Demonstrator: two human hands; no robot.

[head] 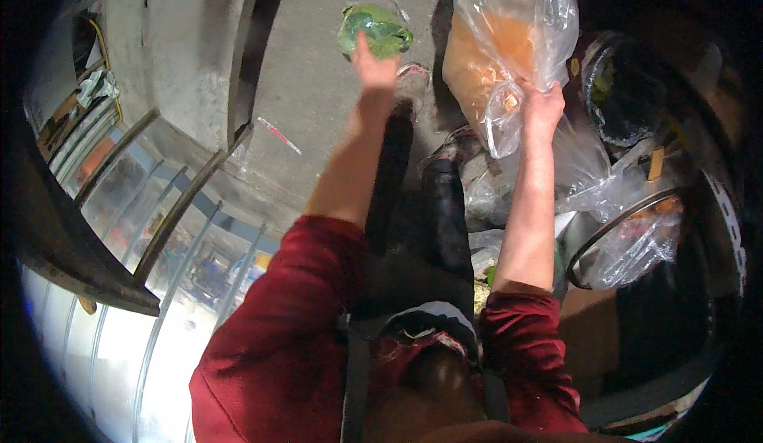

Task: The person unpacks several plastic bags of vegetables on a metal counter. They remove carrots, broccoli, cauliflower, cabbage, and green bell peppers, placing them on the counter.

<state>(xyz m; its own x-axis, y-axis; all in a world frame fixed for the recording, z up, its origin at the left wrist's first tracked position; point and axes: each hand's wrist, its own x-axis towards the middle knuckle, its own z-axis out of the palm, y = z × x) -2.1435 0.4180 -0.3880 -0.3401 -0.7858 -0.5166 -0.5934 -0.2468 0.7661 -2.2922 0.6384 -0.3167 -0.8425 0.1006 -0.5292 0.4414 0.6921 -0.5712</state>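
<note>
My left hand (374, 66) reaches down to a green plastic bundle (381, 20) over the concrete floor. One finger lies across its shiny surface; the other fingertips are hidden, so I cannot tell whether they grip it. My right hand (541, 104) is closed around the gathered plastic of a large clear bag (506, 44). Orange contents, not clear in kind, fill much of that bag. A loose loop of its plastic hangs beside my fingers.
My shoes (412, 79) stand close by on the concrete floor (316, 85). A red and white strip (279, 135) lies at left. Rightwards are a black-lined container (626, 91), more clear plastic bags (641, 246) and a dark hoop-like rim (620, 219). Metal bars (179, 216) stand left.
</note>
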